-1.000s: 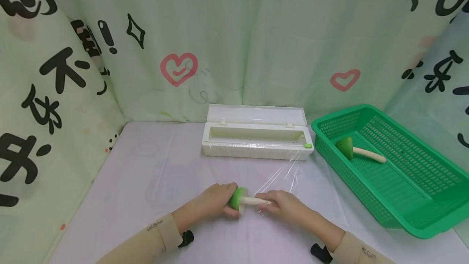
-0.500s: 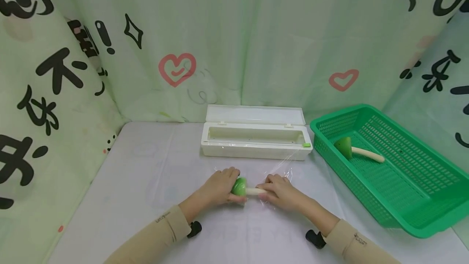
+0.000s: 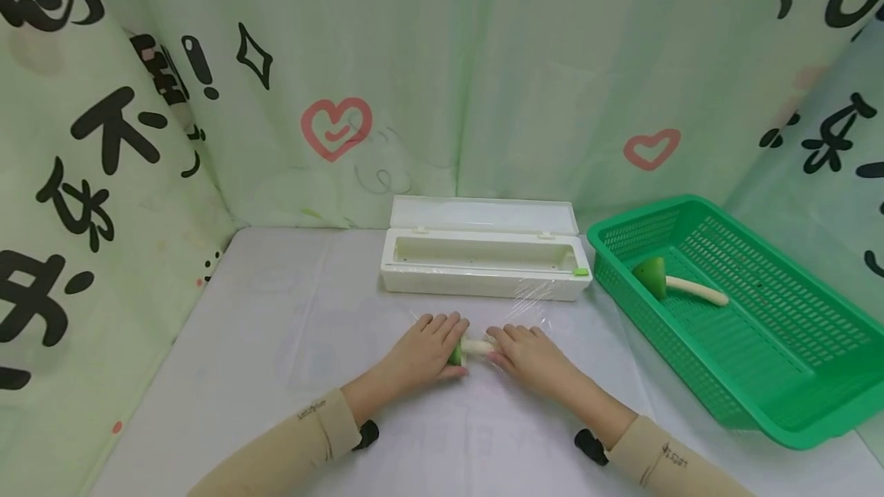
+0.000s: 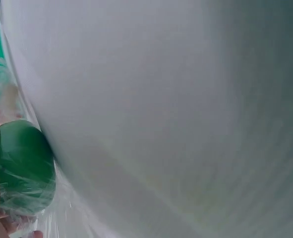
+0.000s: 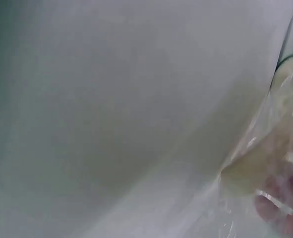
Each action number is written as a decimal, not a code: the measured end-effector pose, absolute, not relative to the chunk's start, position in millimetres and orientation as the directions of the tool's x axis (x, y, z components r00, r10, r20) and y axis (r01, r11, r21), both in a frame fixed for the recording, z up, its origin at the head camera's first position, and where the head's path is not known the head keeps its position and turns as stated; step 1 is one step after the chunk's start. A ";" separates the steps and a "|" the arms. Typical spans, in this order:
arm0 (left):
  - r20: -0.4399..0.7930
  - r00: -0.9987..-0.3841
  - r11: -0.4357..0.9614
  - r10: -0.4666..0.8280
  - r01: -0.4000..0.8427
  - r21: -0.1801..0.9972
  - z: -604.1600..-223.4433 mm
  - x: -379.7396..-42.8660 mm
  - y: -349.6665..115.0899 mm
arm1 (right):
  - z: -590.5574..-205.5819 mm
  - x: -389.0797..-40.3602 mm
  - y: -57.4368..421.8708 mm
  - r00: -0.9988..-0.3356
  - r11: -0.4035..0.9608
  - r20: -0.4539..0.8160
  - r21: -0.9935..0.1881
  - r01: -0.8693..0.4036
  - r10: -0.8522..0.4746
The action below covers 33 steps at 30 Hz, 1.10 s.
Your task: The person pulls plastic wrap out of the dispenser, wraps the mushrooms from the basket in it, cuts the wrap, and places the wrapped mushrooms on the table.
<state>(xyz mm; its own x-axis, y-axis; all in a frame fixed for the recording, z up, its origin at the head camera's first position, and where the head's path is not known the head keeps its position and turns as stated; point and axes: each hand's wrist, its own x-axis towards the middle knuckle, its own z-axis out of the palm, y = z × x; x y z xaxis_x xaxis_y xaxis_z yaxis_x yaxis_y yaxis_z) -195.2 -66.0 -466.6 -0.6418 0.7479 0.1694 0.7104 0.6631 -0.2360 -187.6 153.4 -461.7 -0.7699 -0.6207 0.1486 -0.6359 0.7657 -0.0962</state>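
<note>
A toy mushroom (image 3: pixel 478 347) with a green cap and a pale stem lies crosswise between the two hands, low over the table. My left hand (image 3: pixel 430 347) grips the cap, fingers over the far side and thumb on the near side. Around the stem's end curls my right hand (image 3: pixel 530 353). Clear plastic wrap (image 3: pixel 533 305) runs from the dispenser to the hands. In the left wrist view, creased film covers part of the green cap (image 4: pixel 25 166). The right wrist view has the pale stem (image 5: pixel 255 171) under film beside the fingertips (image 5: pixel 269 207).
Behind the hands stands a white wrap dispenser box (image 3: pixel 476 284), lid raised, with a small green slider (image 3: pixel 580 272) at its right end. A green basket (image 3: pixel 663 351) at the right holds another mushroom (image 3: pixel 694 291). Printed curtains (image 3: pixel 414 83) enclose the white table (image 3: pixel 276 374).
Both hands have moved forward toward the dispenser with the mushroom, and slightly right. The stretch of film between dispenser and hands is shorter. The left hand now covers more of the cap.
</note>
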 end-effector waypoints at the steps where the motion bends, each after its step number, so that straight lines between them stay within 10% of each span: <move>1: 0.169 -0.649 0.670 0.742 0.709 -0.220 -467.5 -196.8 -66.2 | -461.4 -187.5 151.5 -0.752 0.759 0.187 -0.049 -0.649 -0.632; 18: 0.167 -0.752 0.760 0.637 0.650 0.029 -467.2 -215.6 -62.3 | -467.5 -207.1 139.4 -0.639 0.665 0.183 0.221 -0.713 -0.747; 33: 0.261 -0.690 0.738 0.675 0.628 -0.246 -473.5 -225.2 -62.6 | -467.6 -237.4 141.3 -0.695 0.697 0.059 0.067 -0.714 -0.717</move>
<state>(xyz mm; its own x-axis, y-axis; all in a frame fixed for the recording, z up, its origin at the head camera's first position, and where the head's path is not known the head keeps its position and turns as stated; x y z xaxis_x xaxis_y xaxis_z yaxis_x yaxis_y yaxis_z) -225.2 -62.6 -473.5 -0.6904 0.6747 0.2609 0.6283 0.7380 -0.2462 -237.4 141.3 -467.6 -0.6948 -0.7168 0.0585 -0.7136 0.6973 0.0671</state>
